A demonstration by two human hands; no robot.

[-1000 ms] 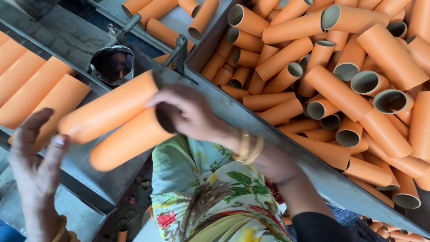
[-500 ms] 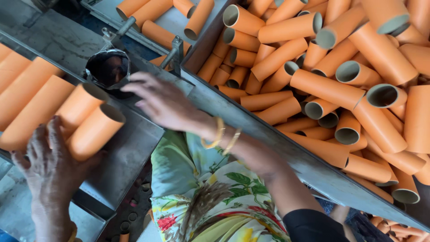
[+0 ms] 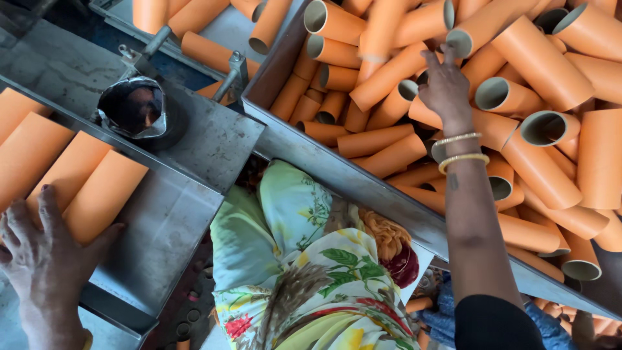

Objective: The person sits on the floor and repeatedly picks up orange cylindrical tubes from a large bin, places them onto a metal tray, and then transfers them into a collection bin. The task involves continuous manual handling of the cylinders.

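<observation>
The metal bin [image 3: 363,178] at upper right holds a loose heap of orange tubes [image 3: 551,71], most lying with their long axes slanted from lower left to upper right, some showing open ends. The steel tray [image 3: 162,227] at left carries a row of orange tubes [image 3: 97,194] lying parallel, side by side and touching, their axes running from lower left to upper right. The right hand [image 3: 446,87] reaches into the bin, fingers spread and laid over the heap; the nearest tube [image 3: 389,74] lies just left of the fingertips. Whether any finger grips a tube cannot be told. The left hand [image 3: 42,259] rests at the near ends of the tray tubes, fingers splayed, pinching nothing. The left wrist is cut off by the frame edge.
</observation>
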